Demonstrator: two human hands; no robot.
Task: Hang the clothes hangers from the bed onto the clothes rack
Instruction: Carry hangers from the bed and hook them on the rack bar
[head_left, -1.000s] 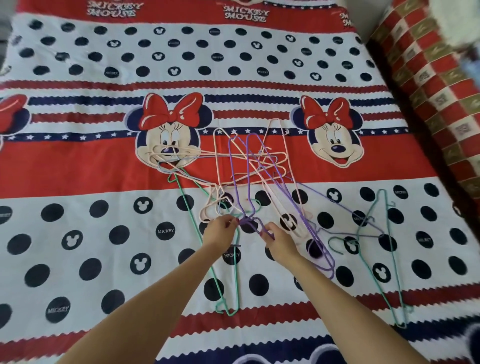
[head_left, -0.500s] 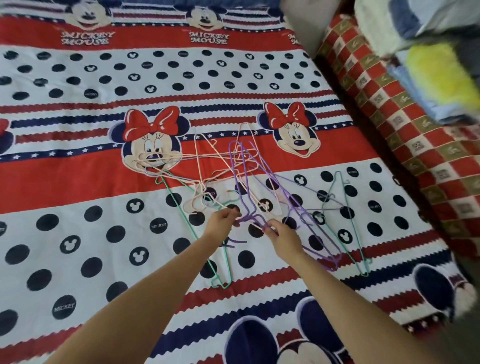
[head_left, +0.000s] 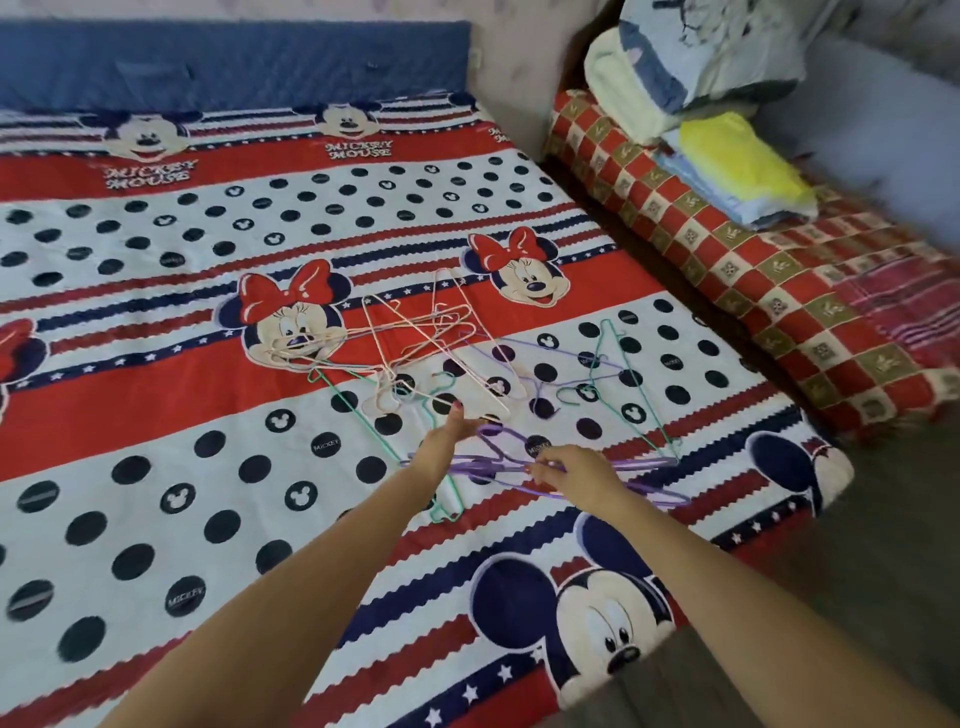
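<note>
Red cartoon-print bedsheet (head_left: 156, 395), blue headboard (head_left: 234, 62)

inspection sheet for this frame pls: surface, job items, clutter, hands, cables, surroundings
Surface: bed, cartoon-print sheet.
Job items: purple hangers lifted near the bed's front edge; pink hangers and green hangers tangled on the sheet; rack not in view.
Clutter: nothing seen.
Hands: right hand has its grip on the purple hangers; left hand open, fingers at their hooks.
Cables: nothing seen.
Surroundings: folded bedding on a checked cover, right of the bed.
</note>
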